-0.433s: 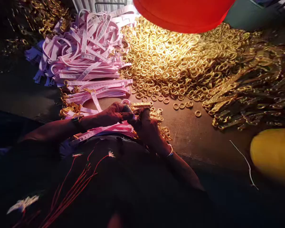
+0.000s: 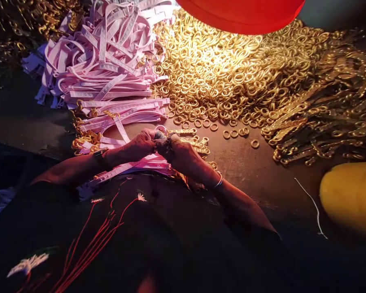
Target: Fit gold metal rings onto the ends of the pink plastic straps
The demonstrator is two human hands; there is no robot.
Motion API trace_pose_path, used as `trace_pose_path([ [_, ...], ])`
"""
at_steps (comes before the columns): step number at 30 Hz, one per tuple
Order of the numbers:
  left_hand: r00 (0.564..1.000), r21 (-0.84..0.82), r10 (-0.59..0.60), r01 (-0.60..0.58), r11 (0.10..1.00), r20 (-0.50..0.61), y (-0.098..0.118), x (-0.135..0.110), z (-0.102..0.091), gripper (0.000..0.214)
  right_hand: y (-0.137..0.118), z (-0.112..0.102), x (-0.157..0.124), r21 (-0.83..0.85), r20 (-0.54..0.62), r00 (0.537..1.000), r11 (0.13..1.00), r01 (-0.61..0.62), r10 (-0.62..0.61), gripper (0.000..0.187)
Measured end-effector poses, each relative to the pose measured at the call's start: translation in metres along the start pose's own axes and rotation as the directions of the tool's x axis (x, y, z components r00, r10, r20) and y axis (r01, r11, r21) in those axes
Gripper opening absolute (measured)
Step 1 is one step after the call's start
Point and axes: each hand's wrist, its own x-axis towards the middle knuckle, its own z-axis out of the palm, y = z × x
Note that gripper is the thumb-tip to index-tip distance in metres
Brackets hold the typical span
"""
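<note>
My left hand (image 2: 143, 143) and my right hand (image 2: 184, 154) meet at the front of the table, fingers closed and pressed together. A small loop of pink strap (image 2: 161, 128) curves up from between their fingertips; the rest of it is hidden. Greyish wrapping covers some fingertips. Under and beside my left hand lie more pink straps (image 2: 140, 166) with a pale printed band. Just beyond my right hand are gold strips with rings at their ends (image 2: 198, 140).
A large heap of pink straps (image 2: 110, 53) lies at the back left. Gold rings (image 2: 219, 77) are piled under a red lampshade (image 2: 244, 14). Gold strips (image 2: 317, 110) heap at the right, near a yellow rounded object (image 2: 350, 195) and a white cord (image 2: 313, 205).
My right hand has rolled inward and closed more tightly against my left, its thumb now lower. The view has shifted slightly, so the heaps sit higher.
</note>
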Motion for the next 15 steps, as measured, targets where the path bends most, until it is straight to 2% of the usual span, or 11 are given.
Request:
trace_pose_path([
  [2,0.999,0.085,0.048,-0.047,0.995,-0.013,0.003,0.005,-0.006,0.051,0.002,-0.010,0.008,-0.087,0.026,0.998,0.994,0.061,-0.059,0.031],
  [4,0.997,0.239,0.078,-0.081,0.968,0.023,0.010,0.010,-0.018,0.046,0.006,-0.018,0.018,-0.227,0.075,0.996,0.972,0.064,-0.048,0.035],
  [6,0.995,0.480,0.048,-0.082,0.873,0.082,0.020,0.012,-0.036,0.038,0.012,-0.022,0.030,-0.403,0.099,0.995,0.915,0.028,0.013,0.040],
  [7,0.996,0.619,0.023,-0.075,0.781,0.092,0.025,0.012,-0.047,0.034,0.016,-0.022,0.036,-0.481,0.092,0.995,0.876,0.013,0.036,0.042],
  [9,0.998,0.853,-0.014,-0.043,0.520,0.059,0.032,0.009,-0.068,0.026,0.022,-0.019,0.048,-0.591,0.060,0.998,0.807,0.009,0.032,0.040],
  [11,0.999,0.962,-0.042,0.017,0.271,-0.005,0.031,0.003,-0.085,0.023,0.027,-0.011,0.058,-0.630,0.076,0.997,0.774,0.064,-0.021,0.034],
  [13,0.990,0.989,-0.118,0.089,0.115,-0.075,0.022,-0.004,-0.095,0.025,0.031,-0.002,0.063,-0.609,0.114,0.991,0.784,0.122,-0.066,0.029],
  [15,0.977,0.988,-0.162,0.146,0.046,-0.137,0.009,-0.013,-0.098,0.027,0.032,0.005,0.063,-0.548,0.138,0.988,0.825,0.135,-0.069,0.025],
])
